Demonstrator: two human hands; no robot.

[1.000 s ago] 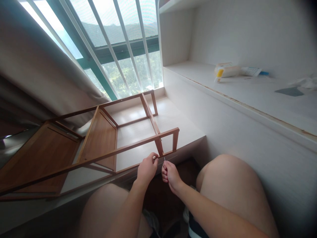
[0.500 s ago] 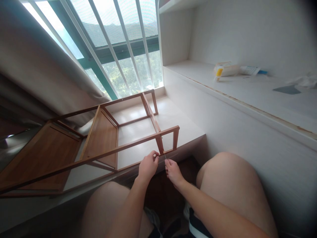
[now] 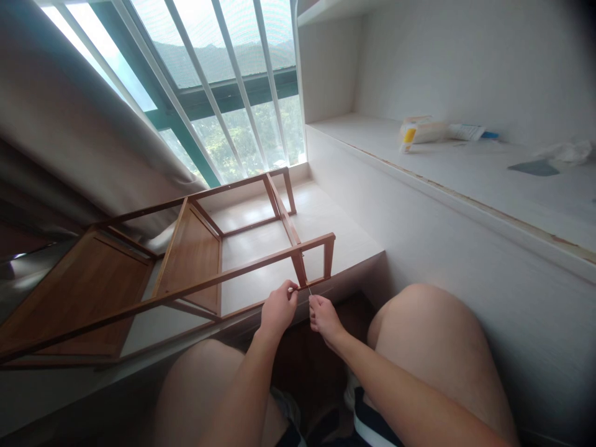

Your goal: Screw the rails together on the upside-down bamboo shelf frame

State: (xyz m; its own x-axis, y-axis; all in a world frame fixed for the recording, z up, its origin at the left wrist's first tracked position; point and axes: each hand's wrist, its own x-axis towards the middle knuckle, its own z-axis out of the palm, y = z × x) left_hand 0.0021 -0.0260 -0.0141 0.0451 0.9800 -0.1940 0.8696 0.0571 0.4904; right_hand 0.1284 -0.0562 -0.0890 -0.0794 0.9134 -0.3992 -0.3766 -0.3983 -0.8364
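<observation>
A brown wooden shelf rack [image 3: 195, 267] lies on its side across the white window ledge [image 3: 326, 223]. My left hand [image 3: 278, 308] is closed in a pinch at the rack's lower rail, beside an upright post. My right hand [image 3: 325, 318] is closed around a thin metal tool [image 3: 310, 292] whose tip points up at the joint of post and rail. What the left fingers pinch is too small to name. Both hands sit a few centimetres apart just below the rack's near end.
My bare knees [image 3: 433, 335] frame the hands below. A grey curtain [image 3: 69, 143] hangs at the left before a barred window [image 3: 233, 81]. On the white raised shelf [image 3: 465, 180] at the right lie a yellow-white packet [image 3: 419, 131], a tube [image 3: 468, 131] and crumpled plastic [image 3: 565, 152].
Both hands have crept slightly upward toward the rail. The right hand's fingers have shifted on the thin tool. The rack has not moved.
</observation>
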